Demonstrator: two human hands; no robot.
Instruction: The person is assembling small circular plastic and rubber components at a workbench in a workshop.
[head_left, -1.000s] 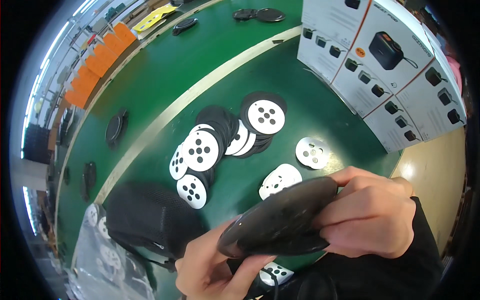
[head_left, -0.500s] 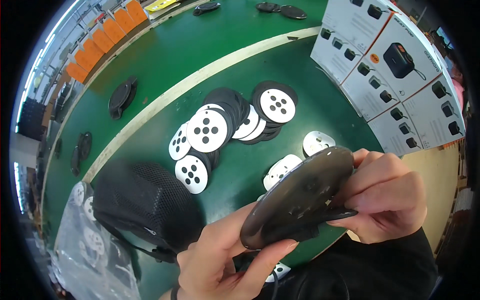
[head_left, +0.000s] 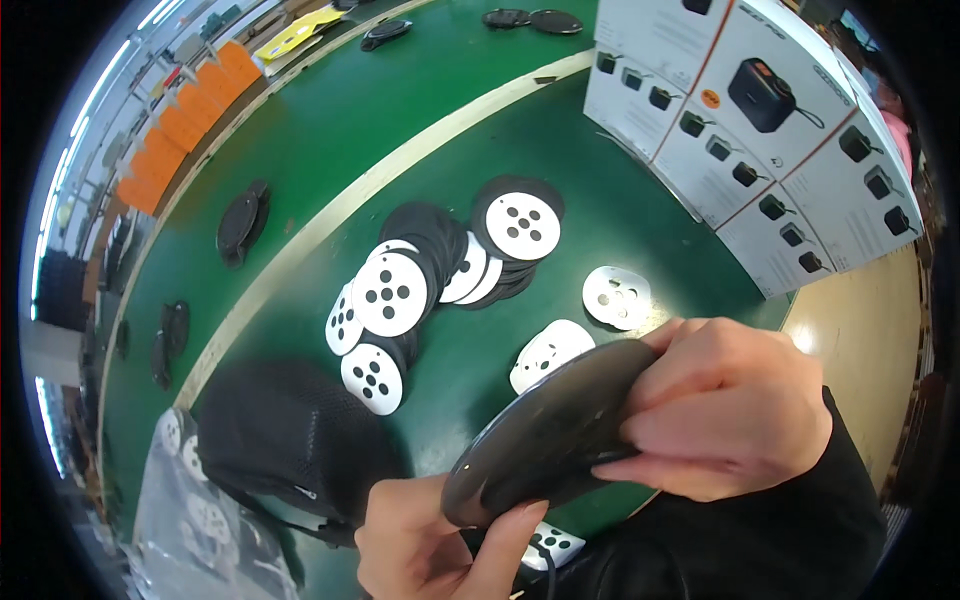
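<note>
A dark, glossy round disc-shaped part [head_left: 545, 425] is held tilted in front of me. At its lower left edge my left hand [head_left: 425, 545] pinches it between thumb and fingers. My right hand [head_left: 735, 415] is closed at its right side, fingers bent over the rim and face, hiding whatever small piece they grip there. Just beyond the disc lie two white round plates with cutouts, one partly behind its edge [head_left: 552, 352] and one farther right [head_left: 617, 298]. A white piece with black dots [head_left: 553, 546] shows below the disc.
White discs with black dots [head_left: 390, 293] and black discs [head_left: 515, 185] lie piled mid-table. A black mesh pouch [head_left: 300, 435] and a clear plastic bag [head_left: 205, 530] are at left. White printed boxes [head_left: 760, 150] stand at right. Dark round parts [head_left: 242, 222] lie beyond the pale strip [head_left: 350, 190].
The disc has moved slightly down and left. My right hand has turned and now covers the black protruding piece seen earlier under the disc. The whole view has shifted a little.
</note>
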